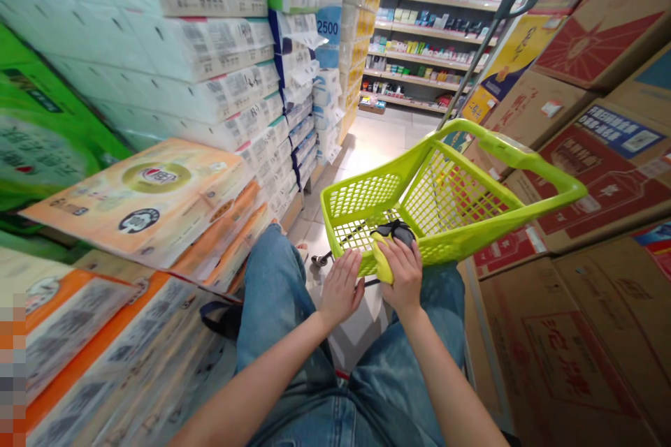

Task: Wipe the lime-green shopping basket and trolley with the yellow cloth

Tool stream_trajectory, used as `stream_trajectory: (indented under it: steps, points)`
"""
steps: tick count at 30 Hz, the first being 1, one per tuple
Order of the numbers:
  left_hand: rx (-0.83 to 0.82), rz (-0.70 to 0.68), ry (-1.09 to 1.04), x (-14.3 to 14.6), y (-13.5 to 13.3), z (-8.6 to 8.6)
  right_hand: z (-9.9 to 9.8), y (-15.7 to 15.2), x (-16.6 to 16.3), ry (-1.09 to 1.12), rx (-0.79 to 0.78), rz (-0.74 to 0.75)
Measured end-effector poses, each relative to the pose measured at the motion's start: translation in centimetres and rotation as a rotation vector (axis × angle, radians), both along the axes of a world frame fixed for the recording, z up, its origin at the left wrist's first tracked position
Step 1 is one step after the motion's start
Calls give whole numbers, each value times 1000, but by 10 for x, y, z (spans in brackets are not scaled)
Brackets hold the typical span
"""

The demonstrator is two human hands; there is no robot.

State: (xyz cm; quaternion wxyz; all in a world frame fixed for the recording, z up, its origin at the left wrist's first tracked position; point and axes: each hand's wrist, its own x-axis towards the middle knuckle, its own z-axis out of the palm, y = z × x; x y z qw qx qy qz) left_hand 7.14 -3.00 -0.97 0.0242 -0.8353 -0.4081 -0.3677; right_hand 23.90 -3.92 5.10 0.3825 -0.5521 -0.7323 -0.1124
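A lime-green plastic shopping cart [361, 188] with lattice walls stands between my knees, its handle off to the right. My left hand [340, 286] is laid over the cart's near rim, fingers across the top and thumb on the outer side. Just to its right, my right hand [402, 269] is closed around a yellow and dark grey cloth [385, 262], pressed against the same rim. Part of the cloth hides under the palm, and its dark part hangs over the inside of the basket.
Stacked tissue packs [231, 49] rise on the left, with an orange carton [152, 181] nearer me. Cardboard boxes [571, 335] line the right side. A tiled aisle floor [388, 133] leads to shelves [435, 31] of small products. A dark metal pole [472, 70] slants behind the cart.
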Motion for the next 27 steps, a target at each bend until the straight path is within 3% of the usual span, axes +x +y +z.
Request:
stream_trajectory:
  steps: [4,7,10,13,18,27]
  points:
    - [17,-10,24,-3,2,0,4,-2,-2,-81,-38,91]
    - [53,-12,35,-5,6,-2,12,1,38,-161,-50,98]
    - [73,-31,23,-9,13,-1,20,5,84,-161,-41,-10]
    - [66,-108,-22,-15,20,4,23,9,108,-135,-73,-13]
    - [80,-219,-139,-22,28,13,16,13,103,8,-47,30]
    - [20,-205,-159,-29,47,16,16,30,88,79,-21,19]
